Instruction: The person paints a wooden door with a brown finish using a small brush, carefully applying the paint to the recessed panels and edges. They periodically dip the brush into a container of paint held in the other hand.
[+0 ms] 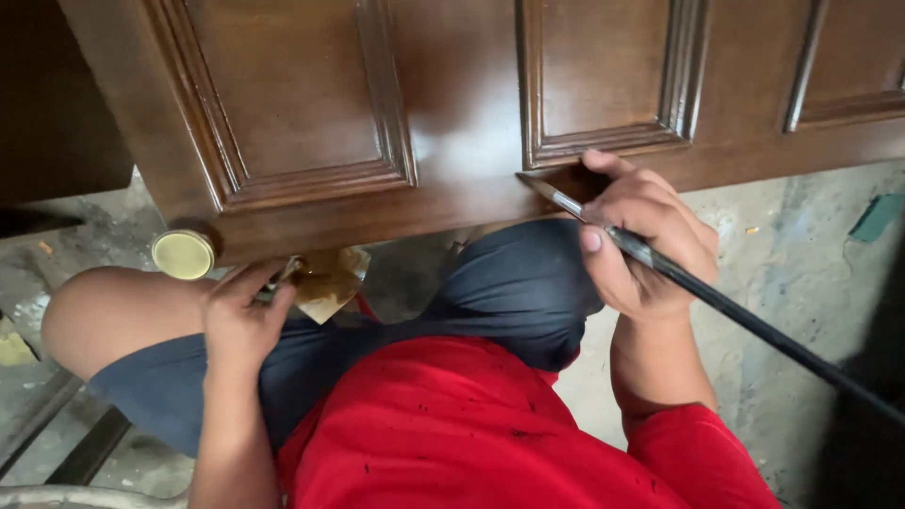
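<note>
Fingers [603, 240] of the right hand [641, 245] are clenched around a long black brush [716, 302], its tip laid against the brown panelled door [452, 104]. A stained rag [325, 278] is pinched by the left hand [240, 316] below the door's edge, beside a small brass-coloured tin [183, 254].

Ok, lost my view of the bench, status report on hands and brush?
Right hand grips long dark brush, tip at wooden door panel moulding. Left hand holds stained paper scrap beside small brass tin. Nothing obstructing the brush.
</note>
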